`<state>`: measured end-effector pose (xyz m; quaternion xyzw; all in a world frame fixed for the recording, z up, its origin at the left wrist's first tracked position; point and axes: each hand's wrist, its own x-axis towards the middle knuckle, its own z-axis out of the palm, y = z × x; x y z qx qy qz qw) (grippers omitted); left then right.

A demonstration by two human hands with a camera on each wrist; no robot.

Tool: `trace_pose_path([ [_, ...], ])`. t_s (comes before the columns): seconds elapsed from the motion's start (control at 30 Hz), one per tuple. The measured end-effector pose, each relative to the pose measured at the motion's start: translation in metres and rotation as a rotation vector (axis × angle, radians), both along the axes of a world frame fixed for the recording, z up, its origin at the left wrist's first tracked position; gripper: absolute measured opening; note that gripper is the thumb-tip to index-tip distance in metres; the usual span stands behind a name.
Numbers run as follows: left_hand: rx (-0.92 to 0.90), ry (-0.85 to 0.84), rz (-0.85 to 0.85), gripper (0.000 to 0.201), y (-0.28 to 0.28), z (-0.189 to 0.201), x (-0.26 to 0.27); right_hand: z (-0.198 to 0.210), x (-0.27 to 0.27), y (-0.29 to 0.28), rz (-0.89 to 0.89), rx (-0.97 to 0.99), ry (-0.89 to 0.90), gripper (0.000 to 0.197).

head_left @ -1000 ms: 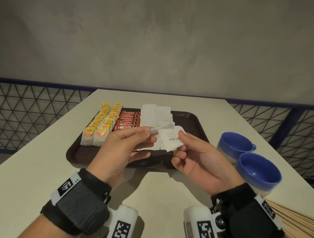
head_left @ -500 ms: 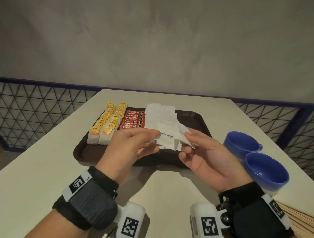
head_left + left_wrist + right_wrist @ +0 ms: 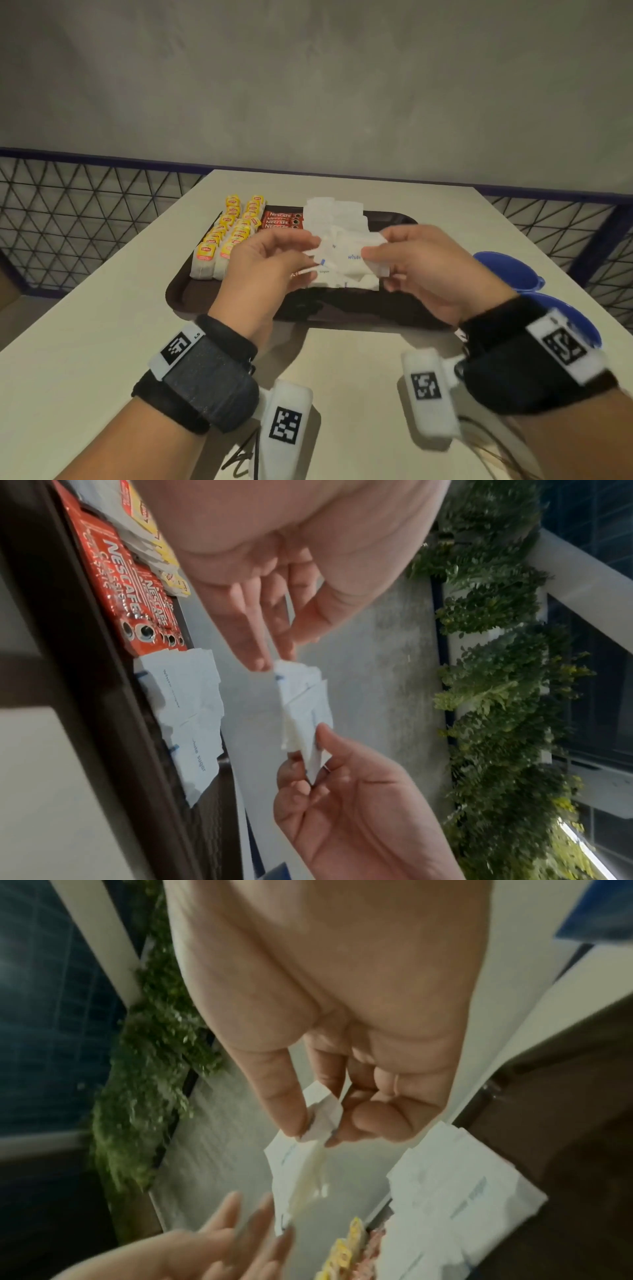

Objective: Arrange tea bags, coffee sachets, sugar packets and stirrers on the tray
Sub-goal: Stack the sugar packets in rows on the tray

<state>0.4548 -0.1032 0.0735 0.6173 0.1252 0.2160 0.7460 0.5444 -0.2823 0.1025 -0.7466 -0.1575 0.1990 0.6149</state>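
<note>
here both hands hold a small bunch of white paper sugar packets [image 3: 346, 255] above the near middle of the dark brown plastic tray [image 3: 178, 291] on the pale counter [image 3: 85, 325]. the left hand [image 3: 263, 270] has its grip pinched together on the bunch's left end; the right hand [image 3: 424, 270] is clamped on the right end. yellow-tagged tea bags [image 3: 219, 246], red coffee sachets [image 3: 282, 219] and more white sugar packets [image 3: 334, 210] lie in rows on the tray. 2 blue cups [image 3: 503, 270] stand right of it.

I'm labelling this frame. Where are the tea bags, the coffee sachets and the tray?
tea bags [image 3: 219, 246]: head view, a yellow tag.
coffee sachets [image 3: 281, 219]: head view, red wrapper face.
tray [image 3: 178, 291]: head view, near-left rim.
</note>
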Motion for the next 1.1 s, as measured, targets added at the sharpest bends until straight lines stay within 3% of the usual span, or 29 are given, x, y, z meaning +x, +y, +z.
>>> trace_pose_path([
  [0.13,-0.083,-0.033,0.128,0.026,0.014,0.003,0.002,-0.003,0.035,0.019,0.052,-0.293,-0.079,0.021],
  [0.27,-0.145,-0.039,0.169,0.026,0.023,0.003,0.002,-0.019,0.048,0.036,0.120,-0.517,-0.061,0.012],
  [0.53,-0.142,-0.033,0.180,0.025,0.026,0.002,0.006,-0.017,0.056,0.057,0.195,-0.766,-0.325,0.012],
  [0.77,-0.123,-0.041,0.174,0.026,0.023,0.002,0.005,-0.017,0.056,0.068,0.231,-0.814,-0.382,0.014],
  [1.1,-0.108,-0.024,0.175,0.026,0.020,0.001,0.005,-0.011,0.057,0.063,0.215,-0.755,-0.323,0.025],
])
